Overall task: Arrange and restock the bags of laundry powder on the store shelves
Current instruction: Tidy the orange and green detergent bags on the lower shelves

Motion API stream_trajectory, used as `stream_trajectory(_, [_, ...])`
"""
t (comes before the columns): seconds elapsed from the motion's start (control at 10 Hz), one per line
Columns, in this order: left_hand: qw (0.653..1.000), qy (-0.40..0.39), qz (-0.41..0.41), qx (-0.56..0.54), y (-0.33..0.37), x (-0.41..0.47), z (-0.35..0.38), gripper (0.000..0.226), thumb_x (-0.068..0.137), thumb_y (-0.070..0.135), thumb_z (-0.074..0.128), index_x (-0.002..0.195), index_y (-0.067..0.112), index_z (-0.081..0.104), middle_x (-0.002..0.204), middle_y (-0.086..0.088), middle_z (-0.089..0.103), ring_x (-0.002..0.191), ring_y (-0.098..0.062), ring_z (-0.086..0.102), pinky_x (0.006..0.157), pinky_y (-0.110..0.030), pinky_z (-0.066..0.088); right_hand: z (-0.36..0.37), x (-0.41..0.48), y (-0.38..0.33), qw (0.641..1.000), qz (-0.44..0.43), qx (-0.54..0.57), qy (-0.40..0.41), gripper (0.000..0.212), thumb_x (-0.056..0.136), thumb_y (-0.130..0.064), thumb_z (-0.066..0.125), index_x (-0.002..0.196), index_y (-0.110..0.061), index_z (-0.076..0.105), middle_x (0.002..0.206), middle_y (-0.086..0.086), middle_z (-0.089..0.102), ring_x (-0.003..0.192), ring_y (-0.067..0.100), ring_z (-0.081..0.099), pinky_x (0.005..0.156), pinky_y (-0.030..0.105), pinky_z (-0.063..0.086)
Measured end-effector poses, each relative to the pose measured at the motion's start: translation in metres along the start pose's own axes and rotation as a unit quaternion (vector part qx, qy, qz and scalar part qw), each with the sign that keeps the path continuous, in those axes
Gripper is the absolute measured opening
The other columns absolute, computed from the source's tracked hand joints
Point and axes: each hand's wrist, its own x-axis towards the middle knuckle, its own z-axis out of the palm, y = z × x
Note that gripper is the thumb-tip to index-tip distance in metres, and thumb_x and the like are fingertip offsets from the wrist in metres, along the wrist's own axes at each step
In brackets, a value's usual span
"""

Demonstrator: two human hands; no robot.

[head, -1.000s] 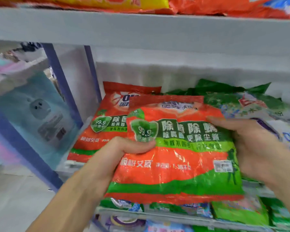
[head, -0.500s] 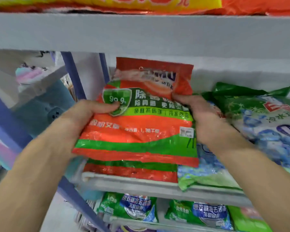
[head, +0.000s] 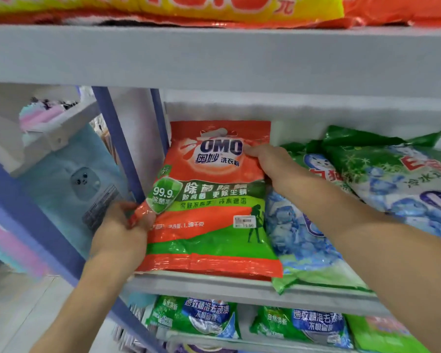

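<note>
On the left edge of the orange bag (head: pixel 209 200) my left hand (head: pixel 120 230) pinches a fold of plastic; right hand (head: pixel 270 164) curls round its top-right corner, prob. to square it up. Bag leans back on the middle shelf (head: pixel 201 284), far left, touching the blue-green bag (head: pixel 303 238).

Orange OMO bag (head: pixel 209 200) on middle shelf (head: pixel 214 286); left hand (head: pixel 122 233) pinches left edge, right hand (head: pixel 270 164) grips upper-right corner.
</note>
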Motion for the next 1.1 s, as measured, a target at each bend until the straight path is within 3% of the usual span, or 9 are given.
stream_trajectory(0.1, [0.997, 0.034, 0.023, 0.065, 0.001, -0.006, 0.009, 0.025, 0.099, 0.033, 0.060, 0.120, 0.020, 0.054, 0.116, -0.020, 0.066, 0.107, -0.043, 0.060, 0.087, -0.047, 0.048, 0.000, 0.010, 0.007, 1.000, -0.004, 0.021, -0.010, 0.021, 0.101, -0.022, 0.063, 0.116, -0.010, 0.070, 0.116, 0.013, 0.074, 0.100, 0.030, 0.074, 0.099, 0.043, 0.056])
stream_trajectory(0.2, [0.979, 0.069, 0.088, 0.172, 0.011, -0.015, 0.016, 0.032, 0.098, 0.021, 0.055, 0.128, 0.015, 0.049, 0.125, -0.022, 0.055, 0.116, -0.047, 0.053, 0.088, -0.054, 0.045, -0.004, 0.018, -0.004, 0.999, 0.018, -0.031, -0.041, 0.018, 0.100, -0.017, 0.059, 0.108, -0.005, 0.069, 0.122, 0.022, 0.071, 0.114, 0.039, 0.068, 0.105, 0.054, 0.051])
stream_trajectory(0.3, [0.948, -0.022, 0.241, 0.207, 0.032, -0.034, 0.023, 0.049, 0.101, 0.042, 0.046, 0.148, 0.027, 0.039, 0.158, -0.010, 0.033, 0.147, -0.038, 0.028, 0.116, -0.056, 0.034, -0.005, 0.020, -0.017, 0.996, -0.005, -0.086, -0.016, 0.033, 0.101, -0.037, 0.054, 0.111, -0.009, 0.071, 0.119, 0.017, 0.072, 0.110, 0.036, 0.069, 0.104, 0.049, 0.052])
stream_trajectory(0.4, [0.887, -0.146, 0.323, 0.297, 0.036, -0.050, 0.044, 0.057, 0.100, 0.070, 0.015, 0.152, 0.061, -0.006, 0.165, 0.011, -0.022, 0.154, -0.020, -0.023, 0.127, -0.051, -0.002, -0.004, 0.021, -0.010, 0.995, 0.008, -0.098, 0.004, 0.049, 0.100, -0.047, 0.056, 0.126, -0.007, 0.067, 0.129, 0.014, 0.068, 0.119, 0.033, 0.065, 0.103, 0.038, 0.052])
stream_trajectory(0.6, [0.883, -0.137, 0.312, 0.324, 0.037, -0.049, 0.059, 0.058, 0.083, 0.076, -0.006, 0.141, 0.075, -0.004, 0.162, 0.022, -0.027, 0.150, -0.013, -0.031, 0.125, -0.050, -0.012, 0.005, 0.025, 0.001, 0.996, -0.012, -0.088, 0.028, 0.045, 0.104, -0.039, 0.051, 0.128, -0.004, 0.066, 0.130, 0.017, 0.067, 0.122, 0.034, 0.062, 0.099, 0.035, 0.050])
stream_trajectory(0.7, [0.888, -0.143, 0.299, 0.318, 0.039, -0.053, 0.057, 0.061, 0.080, 0.077, -0.004, 0.141, 0.076, 0.002, 0.162, 0.025, -0.025, 0.150, -0.009, -0.030, 0.125, -0.049, -0.012, 0.004, 0.019, 0.005, 0.996, -0.013, -0.072, 0.047, 0.033, 0.099, -0.038, 0.057, 0.103, -0.010, 0.073, 0.109, 0.015, 0.074, 0.105, 0.036, 0.069, 0.099, 0.043, 0.054])
stream_trajectory(0.8, [0.893, -0.137, 0.297, 0.310, 0.037, -0.055, 0.057, 0.062, 0.084, 0.075, 0.001, 0.145, 0.072, 0.009, 0.165, 0.023, -0.019, 0.153, -0.011, -0.024, 0.126, -0.049, -0.010, -0.009, -0.003, 0.011, 0.990, -0.020, -0.134, 0.044, 0.027, 0.095, -0.028, 0.062, 0.095, -0.003, 0.073, 0.092, 0.011, 0.074, 0.085, 0.029, 0.071, 0.067, 0.025, 0.052])
stream_trajectory(0.9, [0.900, -0.092, 0.324, 0.276, 0.036, -0.066, 0.064, 0.056, 0.092, 0.061, 0.026, 0.146, 0.055, 0.040, 0.169, 0.009, 0.011, 0.158, -0.021, 0.003, 0.127, -0.050, 0.004, -0.028, -0.048, 0.014, 0.964, -0.087, -0.247, 0.037, 0.025, 0.092, -0.033, 0.069, 0.099, -0.009, 0.071, 0.084, -0.002, 0.071, 0.073, 0.015, 0.064, 0.058, 0.025, 0.045])
stream_trajectory(1.1, [0.929, -0.059, 0.325, 0.169, 0.043, -0.094, 0.068, 0.038, 0.088, 0.017, 0.071, 0.125, 0.023, 0.072, 0.146, -0.001, 0.057, 0.142, -0.024, 0.045, 0.113, -0.048, 0.041, -0.103, -0.116, 0.023, 0.905, -0.151, -0.391, 0.070, 0.034, 0.095, -0.026, 0.067, 0.128, -0.026, 0.066, 0.128, -0.001, 0.063, 0.113, 0.021, 0.061, 0.096, 0.036, 0.051])
